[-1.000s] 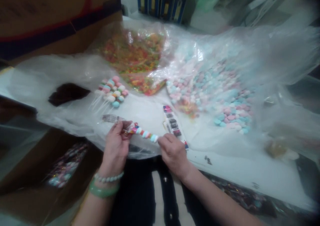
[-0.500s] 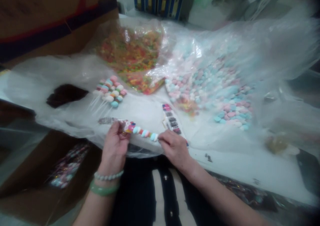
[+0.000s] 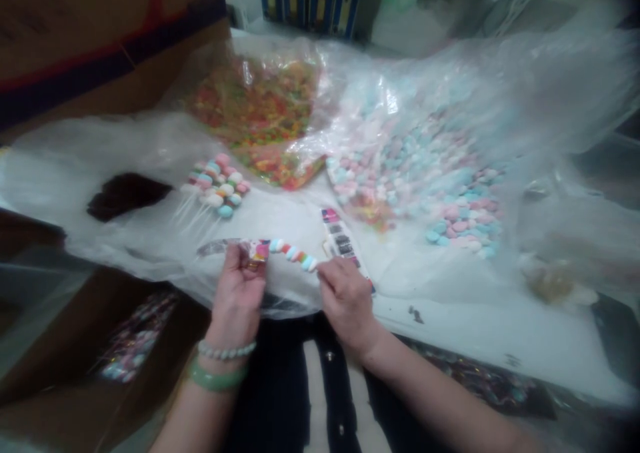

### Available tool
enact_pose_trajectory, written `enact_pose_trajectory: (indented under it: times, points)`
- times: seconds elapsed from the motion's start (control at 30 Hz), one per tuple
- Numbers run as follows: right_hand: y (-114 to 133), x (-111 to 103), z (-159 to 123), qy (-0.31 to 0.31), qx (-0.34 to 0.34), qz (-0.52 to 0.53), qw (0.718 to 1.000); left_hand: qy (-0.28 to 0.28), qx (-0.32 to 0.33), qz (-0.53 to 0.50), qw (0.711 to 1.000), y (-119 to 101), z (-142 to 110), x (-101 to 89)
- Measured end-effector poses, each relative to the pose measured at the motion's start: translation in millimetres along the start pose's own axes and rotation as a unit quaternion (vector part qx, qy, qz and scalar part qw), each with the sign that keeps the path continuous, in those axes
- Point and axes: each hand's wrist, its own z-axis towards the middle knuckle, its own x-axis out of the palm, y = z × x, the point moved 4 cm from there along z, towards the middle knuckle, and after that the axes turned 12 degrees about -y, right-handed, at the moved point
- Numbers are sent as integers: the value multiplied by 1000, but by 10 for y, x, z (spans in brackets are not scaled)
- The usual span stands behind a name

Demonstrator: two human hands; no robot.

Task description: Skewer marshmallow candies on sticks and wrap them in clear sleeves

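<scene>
A candy skewer (image 3: 293,254) of pastel sweets on a stick lies between both hands at the table's near edge. My left hand (image 3: 239,291) is closed on a printed clear wrapper (image 3: 256,250) at the skewer's left end. My right hand (image 3: 346,299) pinches the skewer's right tip. A bunch of finished candy skewers (image 3: 216,185) lies behind, on the plastic sheet (image 3: 75,173). A stack of printed wrappers (image 3: 344,243) lies just right of the held skewer.
An open bag of pink and blue sweets (image 3: 425,179) spreads at the right. A bag of orange and green gummies (image 3: 260,116) sits behind. A dark object (image 3: 125,194) lies at left. A cardboard box (image 3: 125,353) with wrapped skewers stands below left.
The skewer's sweets have slid further into the wrapper in my left hand; fewer show between the hands. Both hands stayed near the table edge.
</scene>
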Motion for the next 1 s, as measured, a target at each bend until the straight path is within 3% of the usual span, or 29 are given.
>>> enact_pose_trajectory:
  times: [0.13,0.27,0.33,0.43,0.5,0.57,0.63,0.67,0.77,0.93,1.0]
  points:
    - [57,-8,-8,0,-66,-59,996,-6,22,10,1000,24,-55,4]
    - [103,-4,-38,18,-99,-77,992,5,90,10,996,-5,-121,47]
    - [64,4,-31,25,-57,-41,997,21,118,14,993,-32,-120,66]
    - [-120,55,16,36,138,85,986,33,147,26,988,-72,-94,58]
    - [-244,155,26,66,314,216,922,46,158,39,986,-72,-100,52]
    - [-278,284,17,99,456,348,813,64,156,46,985,-32,-138,55]
    - [-234,385,26,110,527,441,718,74,144,52,985,37,-189,60]
    - [-201,421,37,109,541,469,690,75,139,57,986,74,-213,59]
    - [-117,483,57,103,556,502,655,76,134,75,985,165,-260,51]
    - [-87,512,45,104,577,512,628,98,150,97,979,268,-303,26]
    - [-108,521,53,104,577,505,633,121,154,140,971,323,-327,23]
